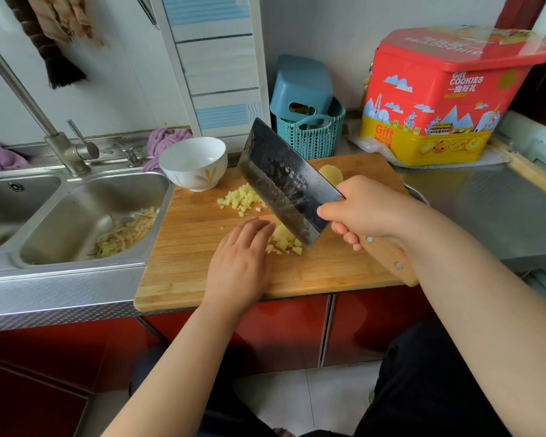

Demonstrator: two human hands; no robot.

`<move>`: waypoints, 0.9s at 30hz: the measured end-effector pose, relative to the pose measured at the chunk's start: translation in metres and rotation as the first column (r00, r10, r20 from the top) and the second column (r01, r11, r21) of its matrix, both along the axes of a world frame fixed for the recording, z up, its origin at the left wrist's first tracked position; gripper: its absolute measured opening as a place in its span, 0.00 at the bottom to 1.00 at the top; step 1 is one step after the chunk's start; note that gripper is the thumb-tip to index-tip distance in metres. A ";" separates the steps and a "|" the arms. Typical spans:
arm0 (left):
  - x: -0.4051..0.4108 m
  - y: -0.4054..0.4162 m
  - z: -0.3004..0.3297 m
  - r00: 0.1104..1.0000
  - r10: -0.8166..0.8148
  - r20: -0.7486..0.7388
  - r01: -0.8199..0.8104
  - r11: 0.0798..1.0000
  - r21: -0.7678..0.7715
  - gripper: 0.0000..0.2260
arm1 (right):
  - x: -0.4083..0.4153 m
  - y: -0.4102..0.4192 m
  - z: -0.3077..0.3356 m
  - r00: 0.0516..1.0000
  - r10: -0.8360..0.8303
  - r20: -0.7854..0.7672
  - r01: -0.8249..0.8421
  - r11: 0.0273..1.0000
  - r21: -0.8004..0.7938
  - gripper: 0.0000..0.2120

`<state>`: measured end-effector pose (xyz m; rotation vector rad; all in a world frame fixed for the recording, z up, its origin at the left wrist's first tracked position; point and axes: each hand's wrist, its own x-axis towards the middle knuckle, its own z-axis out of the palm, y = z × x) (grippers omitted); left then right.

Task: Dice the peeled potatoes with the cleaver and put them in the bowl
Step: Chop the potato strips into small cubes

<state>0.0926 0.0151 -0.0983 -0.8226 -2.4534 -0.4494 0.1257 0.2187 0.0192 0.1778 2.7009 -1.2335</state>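
From the head camera, your right hand [364,212] grips the wooden handle of the cleaver [284,181], whose dark blade tilts up toward 11 o'clock, its lower corner just above the near pile of diced potato [284,242]. Your left hand [241,260] lies flat on the cutting board [186,263], fingers straight, fingertips touching that pile from its 9 o'clock side. A second heap of dice [241,198] sits at 12 o'clock from your left hand. A peeled potato [331,175] shows behind the blade. The white bowl [193,162] stands at the board's 11 o'clock corner. Peelings [125,230] lie in the sink [60,216].
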 end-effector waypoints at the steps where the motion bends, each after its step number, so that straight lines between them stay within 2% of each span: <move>1: 0.000 0.000 0.001 1.000 0.010 0.009 -0.010 1.000 0.001 0.19 | 0.000 0.001 0.000 1.000 -0.003 -0.007 0.003 1.000 0.000 0.06; 4: -0.003 0.000 0.006 0.999 0.037 0.017 -0.039 0.991 0.125 0.12 | 0.000 0.004 0.001 0.999 0.005 -0.049 -0.002 0.999 0.051 0.07; 7: -0.006 -0.003 0.019 0.996 0.078 0.052 -0.092 0.923 0.373 0.06 | 0.002 0.010 0.004 0.989 0.054 -0.140 -0.025 0.979 0.201 0.09; 9: -0.009 -0.009 0.030 0.993 0.118 0.021 -0.106 0.789 0.605 0.08 | 0.005 0.015 0.004 0.961 0.121 -0.249 -0.008 0.912 0.409 0.09; 11: -0.014 -0.019 0.044 0.979 0.186 -0.083 -0.053 0.627 0.777 0.10 | 0.010 0.020 -0.001 0.899 0.212 -0.382 0.066 0.798 0.599 0.09; 13: -0.015 -0.027 0.060 0.962 0.236 -0.139 -0.010 0.537 0.843 0.11 | 0.014 0.022 -0.006 0.840 0.293 -0.457 0.115 0.726 0.678 0.08; 14: -0.013 -0.029 0.069 0.960 0.239 -0.148 -0.001 0.532 0.847 0.12 | 0.015 0.022 -0.009 0.821 0.322 -0.472 0.124 0.706 0.697 0.08; 17: -0.008 -0.037 0.092 0.972 0.210 -0.108 -0.055 0.649 0.759 0.15 | 0.015 0.021 -0.016 0.776 0.356 -0.521 0.155 0.693 0.704 0.08; 20: -0.007 -0.050 0.111 0.986 0.113 0.124 -0.167 0.753 0.637 0.16 | 0.014 0.026 -0.021 0.735 0.373 -0.566 0.215 0.664 0.716 0.09; 22: -0.008 -0.055 0.122 0.954 0.045 0.297 -0.193 0.849 0.491 0.15 | 0.013 0.029 -0.027 0.738 0.399 -0.544 0.217 0.624 0.751 0.09; 24: -0.006 -0.050 0.126 0.886 -0.099 0.452 -0.043 0.955 0.294 0.11 | 0.013 0.029 -0.032 0.737 0.420 -0.530 0.213 0.600 0.771 0.10; 25: -0.006 -0.043 0.124 0.854 -0.152 0.498 0.077 0.983 0.167 0.14 | 0.013 0.028 -0.035 0.728 0.431 -0.534 0.216 0.595 0.774 0.11; 27: -0.008 -0.022 0.112 0.823 -0.167 0.544 0.277 0.953 -0.127 0.25 | 0.013 0.027 -0.039 0.692 0.446 -0.568 0.228 0.611 0.758 0.14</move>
